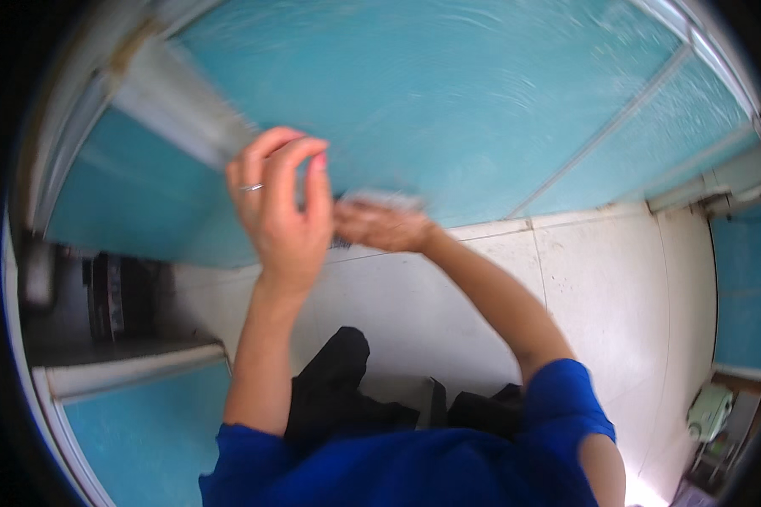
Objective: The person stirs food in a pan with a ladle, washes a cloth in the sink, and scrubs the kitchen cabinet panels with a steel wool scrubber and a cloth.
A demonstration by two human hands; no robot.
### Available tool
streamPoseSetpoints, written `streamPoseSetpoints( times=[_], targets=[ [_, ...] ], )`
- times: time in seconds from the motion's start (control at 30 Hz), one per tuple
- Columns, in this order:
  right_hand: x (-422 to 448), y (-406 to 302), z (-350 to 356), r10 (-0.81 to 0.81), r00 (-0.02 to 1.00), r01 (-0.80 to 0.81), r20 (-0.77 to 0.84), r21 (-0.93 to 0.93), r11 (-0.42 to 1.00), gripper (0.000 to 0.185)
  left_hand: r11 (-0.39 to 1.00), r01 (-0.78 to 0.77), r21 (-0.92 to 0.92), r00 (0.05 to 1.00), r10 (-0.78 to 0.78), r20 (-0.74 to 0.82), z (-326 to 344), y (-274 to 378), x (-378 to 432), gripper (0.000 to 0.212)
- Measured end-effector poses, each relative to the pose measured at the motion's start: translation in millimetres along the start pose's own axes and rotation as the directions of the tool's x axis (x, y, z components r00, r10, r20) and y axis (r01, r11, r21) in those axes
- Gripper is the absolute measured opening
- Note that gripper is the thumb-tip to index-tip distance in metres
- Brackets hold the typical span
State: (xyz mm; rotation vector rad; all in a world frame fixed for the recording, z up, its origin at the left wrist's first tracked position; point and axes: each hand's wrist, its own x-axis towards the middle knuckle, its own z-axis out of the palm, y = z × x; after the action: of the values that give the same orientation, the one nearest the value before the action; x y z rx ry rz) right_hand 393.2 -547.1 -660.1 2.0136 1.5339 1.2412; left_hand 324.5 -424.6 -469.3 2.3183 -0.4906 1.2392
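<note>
My left hand [279,190] is raised in front of a blue-green panel, with its fingers curled and a gap between thumb and index finger. It wears a ring, and nothing shows in it. Just right of it and lower, my right hand [387,225] is blurred by motion. A whitish thing [383,199], too blurred to name, shows along its far side, against the panel and blurred like the hand. Faint curved streaks mark the large blue-green panel [456,114] beyond both hands.
A whitish post [171,95] borders the panel at left. Dark items [117,298] fill a low recess below it. White floor tiles [596,272] meet the panel's lower edge. A pale green appliance [710,412] stands at far right. My dark-clad legs [349,393] are below.
</note>
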Motion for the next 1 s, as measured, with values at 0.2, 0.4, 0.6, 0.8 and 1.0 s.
streamPoseSetpoints(
  times=[0.2, 0.4, 0.6, 0.8, 1.0],
  targets=[
    [-113.0, -36.1, 7.4, 0.499, 0.866, -0.431, 0.032, 0.552, 0.713, 0.018, 0.958, -0.105, 0.265, 0.992, 0.084, 0.089, -5.7, -5.9, -2.9, 0.022],
    [-80.7, -88.3, 30.5, 0.344, -0.781, 0.164, 0.522, 0.701, -0.694, 0.036, 0.932, -0.14, 0.333, 0.984, 0.092, 0.155, 11.7, -16.4, -4.4, 0.034],
    [42.6, -134.0, 59.5, -0.264, -0.307, 0.901, 0.914, 0.19, -0.391, 0.032, 0.894, -0.247, 0.373, 0.959, 0.171, 0.226, 32.1, -11.1, -2.9, 0.038],
    [-109.5, -90.5, 90.8, -0.155, -0.494, 0.809, 0.856, 0.386, -0.444, 0.023, 0.871, -0.276, 0.406, 0.947, 0.175, 0.269, 37.8, -7.4, -2.6, 0.038],
    [-97.1, -56.4, 77.9, -0.097, -0.783, 0.523, 0.614, 0.567, -0.637, 0.031, 0.851, -0.306, 0.428, 0.933, 0.179, 0.312, 46.0, -5.7, -4.4, 0.037]
  ],
)
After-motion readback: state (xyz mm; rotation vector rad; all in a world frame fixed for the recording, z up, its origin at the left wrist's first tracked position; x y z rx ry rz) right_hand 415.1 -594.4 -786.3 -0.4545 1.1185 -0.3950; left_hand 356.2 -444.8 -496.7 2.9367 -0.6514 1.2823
